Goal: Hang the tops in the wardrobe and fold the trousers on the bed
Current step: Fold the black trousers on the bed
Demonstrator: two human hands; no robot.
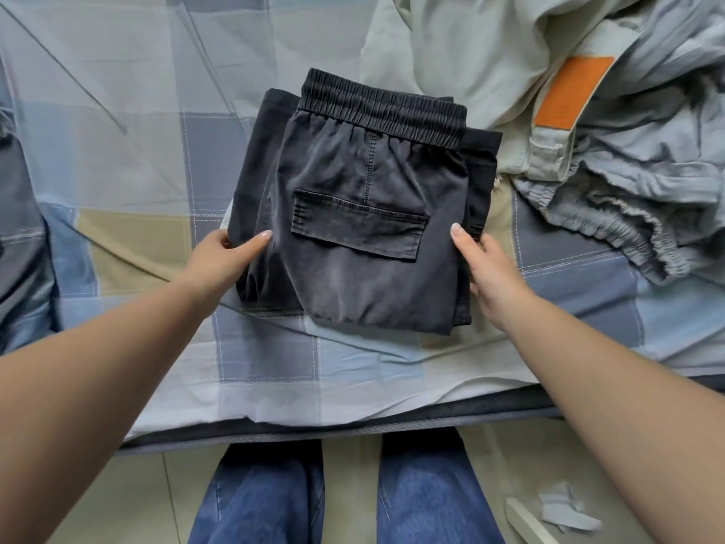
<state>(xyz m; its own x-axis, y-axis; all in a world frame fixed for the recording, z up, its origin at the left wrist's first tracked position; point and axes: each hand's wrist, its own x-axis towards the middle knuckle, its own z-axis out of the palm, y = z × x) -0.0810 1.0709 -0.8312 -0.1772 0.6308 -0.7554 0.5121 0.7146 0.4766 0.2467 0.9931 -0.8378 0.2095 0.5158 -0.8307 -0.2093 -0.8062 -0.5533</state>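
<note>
Both forearms reach over the bed [117, 159] edge. Left hand [223, 255] and right hand [490, 276] each grip a side of the folded dark trousers [365, 214], thumbs on top, fingers tucked under. Just beyond, to the right, lie a pale top [451, 53] with an orange patch [569, 92] and crumpled grey-blue trousers [647, 182], crowding that side.

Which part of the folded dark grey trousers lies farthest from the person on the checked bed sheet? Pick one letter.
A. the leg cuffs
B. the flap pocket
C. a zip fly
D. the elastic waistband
D: the gathered elastic waistband runs along the far edge of the folded dark grey trousers, beyond the flap pocket, while the left hand and right hand grip the near sides.
</note>
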